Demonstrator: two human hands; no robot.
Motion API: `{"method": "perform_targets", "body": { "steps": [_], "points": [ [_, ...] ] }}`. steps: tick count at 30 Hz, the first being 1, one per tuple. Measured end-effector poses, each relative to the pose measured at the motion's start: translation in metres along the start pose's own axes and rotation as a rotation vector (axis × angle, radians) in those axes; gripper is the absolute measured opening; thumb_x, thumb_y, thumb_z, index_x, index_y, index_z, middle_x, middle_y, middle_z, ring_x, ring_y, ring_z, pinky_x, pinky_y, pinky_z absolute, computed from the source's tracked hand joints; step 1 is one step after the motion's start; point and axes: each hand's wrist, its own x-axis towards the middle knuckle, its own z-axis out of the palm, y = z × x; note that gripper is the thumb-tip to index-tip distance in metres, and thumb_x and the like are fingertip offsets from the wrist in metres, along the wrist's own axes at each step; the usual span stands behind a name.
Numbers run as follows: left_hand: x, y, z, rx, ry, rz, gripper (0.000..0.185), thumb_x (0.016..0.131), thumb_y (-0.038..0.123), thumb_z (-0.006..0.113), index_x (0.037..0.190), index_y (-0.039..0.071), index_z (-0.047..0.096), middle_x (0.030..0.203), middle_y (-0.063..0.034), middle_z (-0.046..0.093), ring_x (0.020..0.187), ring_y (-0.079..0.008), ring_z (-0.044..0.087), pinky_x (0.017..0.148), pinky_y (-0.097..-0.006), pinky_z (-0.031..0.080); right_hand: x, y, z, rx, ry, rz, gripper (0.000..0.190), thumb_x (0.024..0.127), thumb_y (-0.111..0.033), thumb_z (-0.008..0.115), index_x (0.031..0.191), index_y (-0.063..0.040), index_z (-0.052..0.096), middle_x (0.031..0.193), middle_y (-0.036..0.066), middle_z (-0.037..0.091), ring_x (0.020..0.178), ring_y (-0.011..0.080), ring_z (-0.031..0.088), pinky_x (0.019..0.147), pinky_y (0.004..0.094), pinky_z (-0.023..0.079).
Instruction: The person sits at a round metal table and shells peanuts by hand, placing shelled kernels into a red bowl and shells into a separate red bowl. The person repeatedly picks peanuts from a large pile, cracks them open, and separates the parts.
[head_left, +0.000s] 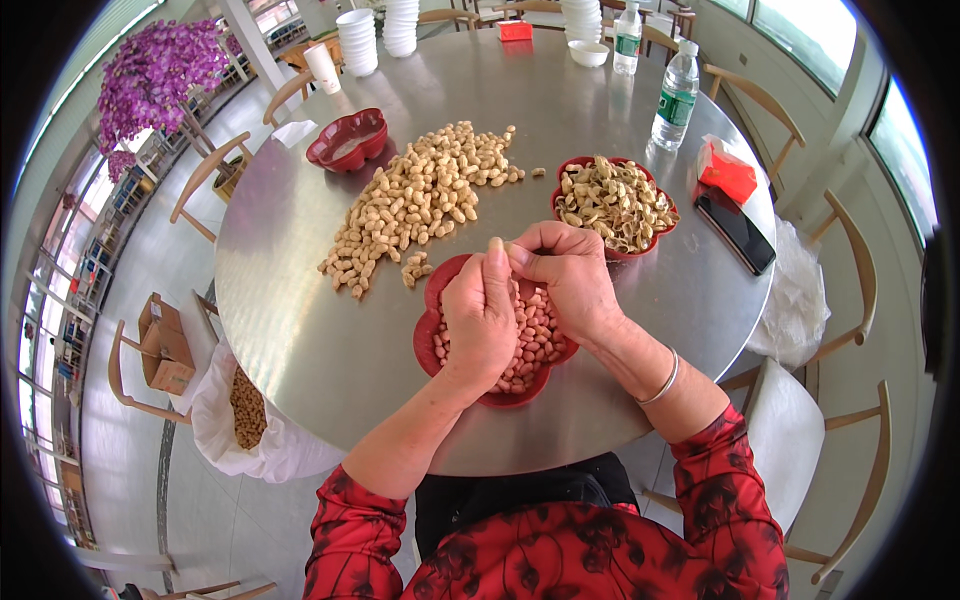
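My left hand (484, 319) and my right hand (574, 277) meet at the fingertips over a red flower-shaped bowl (429, 337). Both pinch what seems to be a peanut, almost wholly hidden by the fingers. Pink-skinned shelled peanuts (534, 341) fill much of this bowl, partly covered by my hands. Beyond my left hand spreads a heap of unshelled peanuts (420, 195), with a few loose ones (416, 268) close to the bowl's rim. Past my right hand, a second red bowl (559, 199) is piled with broken peanut shells (616, 202).
The round metal table (300, 330) also bears another red bowl (349, 142), water bottles (676, 97), a smartphone (735, 232), a red tissue pack (727, 171) and stacked white bowls (358, 41). A white sack of peanuts (251, 409) stands left below; wooden chairs (847, 262) surround the table.
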Motion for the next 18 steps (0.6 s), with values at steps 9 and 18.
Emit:
{"method": "perform_targets", "body": {
  "steps": [9,18],
  "points": [
    [0.012,0.004,-0.009,-0.175,-0.049,-0.244,0.038,0.102,0.032,0.040,0.080,0.005,0.056,0.064,0.0034,0.048,0.053,-0.0019,0.045,0.045,-0.0160,0.036,0.004,0.005,0.001,0.141,0.049,0.121,0.011,0.087,-0.001,0.062,0.085,0.009,0.064,0.074,0.011,0.065,0.059,0.0146,0.061,0.051,0.0250,0.050],
    [0.023,0.011,-0.018,-0.539,-0.148,-0.448,0.039,0.101,0.036,0.043,0.084,0.005,0.059,0.068,-0.0032,0.058,0.049,-0.0045,0.044,0.042,-0.0181,0.029,0.015,0.006,-0.012,-0.484,-0.030,-0.412,0.015,0.081,0.001,0.066,0.095,0.004,0.070,0.081,0.008,0.064,0.072,0.0142,0.062,0.064,0.0259,0.051]
  ]
}}
